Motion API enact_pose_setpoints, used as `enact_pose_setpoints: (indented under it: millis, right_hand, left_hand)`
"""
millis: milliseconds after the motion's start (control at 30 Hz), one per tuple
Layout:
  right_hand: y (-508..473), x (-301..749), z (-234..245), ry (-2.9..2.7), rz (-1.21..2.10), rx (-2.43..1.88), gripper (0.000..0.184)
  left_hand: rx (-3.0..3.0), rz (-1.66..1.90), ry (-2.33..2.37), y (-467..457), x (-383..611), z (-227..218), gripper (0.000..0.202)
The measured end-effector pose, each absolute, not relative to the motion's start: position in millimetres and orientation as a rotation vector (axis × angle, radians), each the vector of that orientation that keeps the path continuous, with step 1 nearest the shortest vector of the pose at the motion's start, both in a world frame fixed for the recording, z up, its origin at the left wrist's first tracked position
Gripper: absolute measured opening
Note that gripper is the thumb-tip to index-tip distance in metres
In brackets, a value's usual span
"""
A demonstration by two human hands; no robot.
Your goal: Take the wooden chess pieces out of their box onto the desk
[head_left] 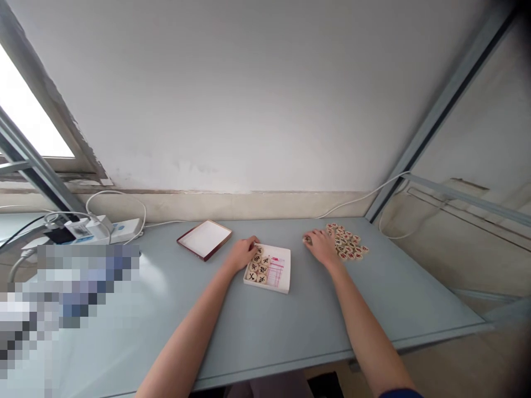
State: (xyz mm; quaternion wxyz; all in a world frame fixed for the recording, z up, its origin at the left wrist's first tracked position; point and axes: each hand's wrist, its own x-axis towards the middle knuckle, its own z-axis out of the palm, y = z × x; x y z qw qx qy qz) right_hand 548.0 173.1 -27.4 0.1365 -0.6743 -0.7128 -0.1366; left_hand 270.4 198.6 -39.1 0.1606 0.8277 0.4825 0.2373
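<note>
Forearms [360, 309] lay over the worktop's [307, 326] near edge, set well apart, so that the middle was in plain view between them. There sat an open white box [282, 271], slightly askew to that edge, with round pieces [254, 267] laid flat in two rows along its left wall; packed side by side like that, they presumably took up the least room. The rest of its floor showed pink printed lines.

The left hand [243, 255] rested at the box's far left corner, probably to keep it from sliding; I couldn't tell whether its fingers pinched the wall or merely leaned there. To the right, apart from the box, the right hand [321, 247] had its grip narrowed on what looked like a single disc [307, 240] at the fingertips. That hand hid the left part of a loose pile [350, 243], mostly red-marked, towards the worktop's far right corner.

Farther back, left of centre, lay an upturned lid [207, 239], out of both hands' way. A cabled power strip [126, 228] crowded the far left corner, while a slanting metal post [417, 146] rose by the far right one, limiting reach there.
</note>
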Motion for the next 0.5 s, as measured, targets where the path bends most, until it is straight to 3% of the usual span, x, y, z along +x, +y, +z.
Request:
enact_pose_setpoints:
  millis: [133, 233, 500]
  right_hand:
    - [171.4, 571.9, -29.9, -2.001, -0.575, -2.141, 0.019]
    - [169.2, 564.0, -21.8, -1.982, -0.503, -2.039, 0.021]
    - [160.0, 463.1, -3.6, -2.500, 0.513, -1.129, 0.035]
  left_hand:
    - [2.356, 0.645, 1.394, 199.5, 271.4, -38.9, 0.024]
    - [2.357, 0.632, 1.415, 198.5, 270.6, -35.7, 0.023]
    - [2.332, 0.668, 1.559, 194.5, 265.7, -28.2, 0.024]
